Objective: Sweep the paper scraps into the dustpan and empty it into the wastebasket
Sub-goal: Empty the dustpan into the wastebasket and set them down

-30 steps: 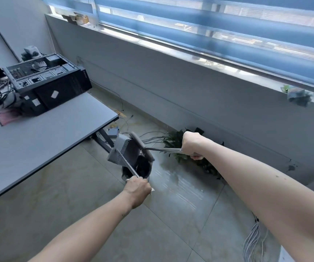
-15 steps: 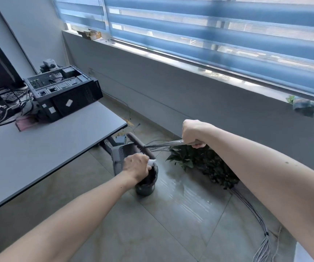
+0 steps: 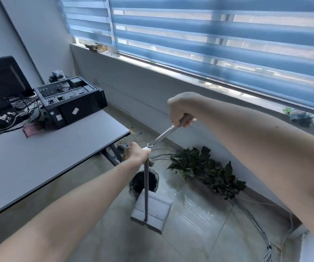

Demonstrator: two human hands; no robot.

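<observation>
A: Grey glossy floor tiles; grey counter at left, blue blinds above.
B: Grips?
A: Left hand closed on the dustpan handle, dustpan standing beside the wastebasket. Right hand closed on the broom handle. No legible labels.

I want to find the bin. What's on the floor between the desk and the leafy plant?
In the head view, the black wastebasket stands between the desk and the plant, with the dustpan just in front of it.
</observation>
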